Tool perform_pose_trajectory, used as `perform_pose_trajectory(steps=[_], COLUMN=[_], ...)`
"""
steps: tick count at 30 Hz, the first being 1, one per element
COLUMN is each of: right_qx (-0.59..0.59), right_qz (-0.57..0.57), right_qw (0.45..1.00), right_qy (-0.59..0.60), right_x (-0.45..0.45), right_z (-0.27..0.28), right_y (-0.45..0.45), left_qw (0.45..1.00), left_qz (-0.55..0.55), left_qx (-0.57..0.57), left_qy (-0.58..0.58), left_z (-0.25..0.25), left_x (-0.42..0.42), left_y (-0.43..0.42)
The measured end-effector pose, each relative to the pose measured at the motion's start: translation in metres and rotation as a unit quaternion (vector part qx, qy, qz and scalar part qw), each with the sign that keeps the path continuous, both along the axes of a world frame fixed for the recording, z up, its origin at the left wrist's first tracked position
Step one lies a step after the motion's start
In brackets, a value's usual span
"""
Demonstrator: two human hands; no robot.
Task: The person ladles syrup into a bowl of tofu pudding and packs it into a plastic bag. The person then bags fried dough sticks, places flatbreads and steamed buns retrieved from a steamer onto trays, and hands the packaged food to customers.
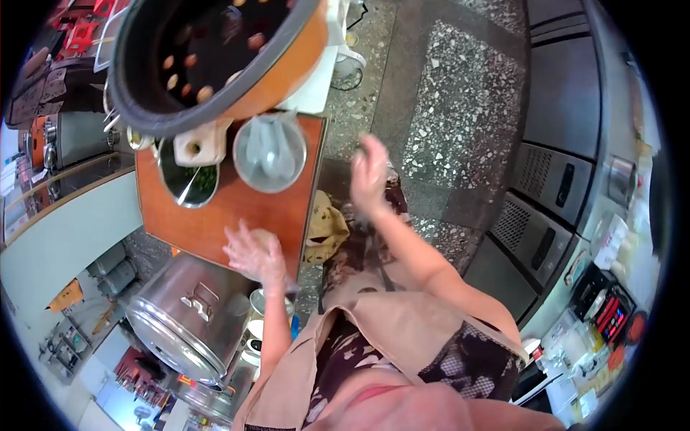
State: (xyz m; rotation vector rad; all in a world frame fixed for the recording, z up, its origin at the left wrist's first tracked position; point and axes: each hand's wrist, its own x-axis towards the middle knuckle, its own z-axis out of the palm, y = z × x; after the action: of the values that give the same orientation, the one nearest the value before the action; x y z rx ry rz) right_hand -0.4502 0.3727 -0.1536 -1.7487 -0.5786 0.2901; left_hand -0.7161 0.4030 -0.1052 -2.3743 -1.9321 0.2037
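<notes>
While both palms are raised clear of every vessel, nothing shows in my grip. Item: left hand [255, 253], fingers spread wide, over the counter's [223, 223] near edge. Item: right hand [369, 176], blurred, loosely open past the side edge, apparently empty. Lidded steel vessel [183, 316], beside the counter, its bulk probably better suited to a lower place. Yellowish cloth [327, 228], at the counter's side, presumably there for wiping. Clear tub [270, 153], upright, mouth up, pale spoon-like pieces [269, 152] inside, likely gathered to be easy to pick out. Steel container [188, 188], beside it, chopped greens within; a white block-like object [203, 147] overlaps its rim, purpose unclear. Large orange pot [287, 72], at the far end, grey-rimmed and open, perhaps for access; dark liquid [215, 36] and egg-like brown pieces [205, 93] inside. Beyond: speckled floor [460, 108].
</notes>
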Motion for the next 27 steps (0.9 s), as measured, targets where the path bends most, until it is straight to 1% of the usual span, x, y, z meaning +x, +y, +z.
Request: perform_pose_trajectory(steps=[1, 2, 3, 4, 5, 6, 7, 9, 10, 11, 12, 13, 14, 15, 16, 17, 18, 19, 20, 21, 22, 23, 24, 25, 26, 27], right_qx=[-0.098, -0.156, -0.143, -0.131, -0.121, -0.131, -0.139, -0.108, -0.107, -0.141, -0.176, -0.229, -0.232, -0.281, -0.332, -0.351, -0.333, -0.273, -0.210, -0.228, -0.182, -0.127, -0.132, -0.082, -0.030, -0.021], right_qz=[-0.039, -0.039, -0.027, 0.018, 0.048, 0.091, 0.135, 0.197, 0.201, 0.250, 0.298, 0.378, 0.387, 0.447, 0.503, 0.512, 0.471, 0.493, 0.499, 0.498, 0.428, 0.341, 0.343, 0.320, 0.297, 0.326], right_qw=[0.994, 0.985, 0.982, 0.977, 0.963, 0.974, 0.977, 0.974, 0.974, 0.957, 0.937, 0.894, 0.890, 0.849, 0.798, 0.783, 0.817, 0.810, 0.783, 0.776, 0.750, 0.703, 0.704, 0.695, 0.682, 0.700], right_qy=[0.014, 0.064, 0.119, 0.167, 0.235, 0.163, 0.092, 0.014, 0.013, 0.037, 0.057, 0.073, 0.066, 0.024, -0.013, -0.047, 0.015, 0.163, 0.308, 0.313, 0.470, 0.611, 0.608, 0.638, 0.668, 0.635], right_x=[0.030, 0.057, 0.082, 0.108, 0.133, 0.159, 0.183, 0.227, 0.240, 0.251, 0.261, 0.269, 0.270, 0.268, 0.264, 0.261, 0.263, 0.270, 0.275, 0.277, 0.280, 0.282, 0.288, 0.290, 0.287, 0.286], right_z=[-0.040, -0.099, -0.141, -0.175, -0.191, -0.215, -0.238, -0.265, -0.275, -0.282, -0.285, -0.286, -0.283, -0.279, -0.274, -0.267, -0.217, -0.216, -0.215, -0.197, -0.166, -0.142, -0.135, -0.132, -0.125, -0.117], right_y=[0.005, 0.011, 0.026, 0.044, 0.070, 0.097, 0.125, 0.181, 0.204, 0.226, 0.244, 0.256, 0.263, 0.264, 0.256, 0.244, 0.207, 0.179, 0.152, 0.125, 0.103, 0.086, 0.076, 0.065, 0.059, 0.059], left_qw=[0.999, 0.998, 0.996, 0.995, 0.994, 0.994, 0.997, 0.998, 0.996, 0.993, 0.977, 0.940, 0.901, 0.888, 0.890, 0.900, 0.845, 0.850, 0.865, 0.887, 0.902, 0.876, 0.841, 0.820, 0.822, 0.805], left_qz=[-0.004, -0.009, -0.019, -0.032, -0.026, -0.037, -0.017, -0.024, -0.049, -0.084, -0.157, -0.226, -0.290, -0.349, -0.337, -0.205, -0.022, -0.001, -0.030, -0.089, -0.149, -0.131, -0.117, -0.112, -0.109, -0.085], left_qx=[-0.008, -0.014, -0.011, -0.009, -0.027, -0.034, -0.033, 0.037, 0.070, 0.067, -0.036, -0.150, -0.204, -0.142, -0.131, -0.223, -0.271, -0.220, -0.132, -0.103, -0.068, -0.153, -0.230, -0.220, -0.218, -0.239], left_qy=[-0.031, -0.066, -0.084, -0.092, -0.101, -0.102, -0.069, -0.033, -0.032, -0.056, -0.138, -0.206, -0.251, -0.265, -0.278, -0.312, -0.461, -0.478, -0.483, -0.441, -0.398, -0.439, -0.475, -0.517, -0.515, -0.536], left_z=[-0.002, -0.006, -0.010, -0.018, -0.010, -0.007, -0.009, 0.004, 0.007, 0.007, -0.003, -0.019, -0.040, -0.063, -0.103, -0.120, -0.134, -0.149, -0.163, -0.171, -0.175, -0.175, -0.174, -0.173, -0.169, -0.166], left_x=[-0.003, -0.004, -0.009, -0.018, -0.008, -0.002, -0.009, 0.017, 0.031, 0.053, 0.079, 0.111, 0.155, 0.203, 0.233, 0.272, 0.307, 0.333, 0.354, 0.367, 0.375, 0.376, 0.377, 0.377, 0.374, 0.371], left_y=[0.000, 0.002, 0.002, 0.004, 0.006, 0.007, 0.003, -0.007, -0.019, -0.028, -0.038, -0.043, -0.038, -0.026, -0.015, 0.007, 0.029, 0.052, 0.072, 0.087, 0.100, 0.106, 0.113, 0.114, 0.110, 0.111])
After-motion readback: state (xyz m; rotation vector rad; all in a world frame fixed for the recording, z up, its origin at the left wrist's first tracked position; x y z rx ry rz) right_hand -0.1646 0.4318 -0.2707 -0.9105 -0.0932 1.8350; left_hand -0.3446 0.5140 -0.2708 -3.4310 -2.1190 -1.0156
